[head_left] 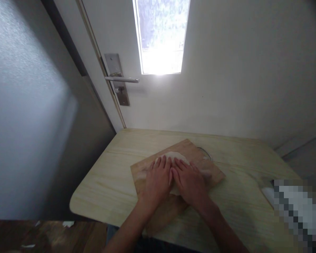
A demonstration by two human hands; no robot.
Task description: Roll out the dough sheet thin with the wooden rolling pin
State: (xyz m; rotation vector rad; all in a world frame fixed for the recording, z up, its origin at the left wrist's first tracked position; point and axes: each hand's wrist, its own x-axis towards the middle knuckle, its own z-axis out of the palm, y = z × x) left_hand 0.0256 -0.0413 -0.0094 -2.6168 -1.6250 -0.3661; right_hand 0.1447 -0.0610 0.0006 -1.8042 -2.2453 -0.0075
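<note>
A pale, flattened round of dough [176, 155] lies on a wooden cutting board [163, 212]. My left hand [158, 179] rests palm down on the dough's left side, fingers stretched forward. Beside it, my right hand [187, 179] presses flat on the right side, its fingers pointing forward and left. The thumbs meet near the middle. Both hands cover most of the dough, so only its far edge and a bit near the wrists show. Light, floury smears mark the board around them.
The board sits at an angle on a light wooden table [107, 182], its metal handle [205, 153] at the far right. Behind the table stands a white door with a lever handle [122, 79] and a bright window [162, 38]. A pixelated area covers the right edge. Scraps [68, 224] lie on the floor.
</note>
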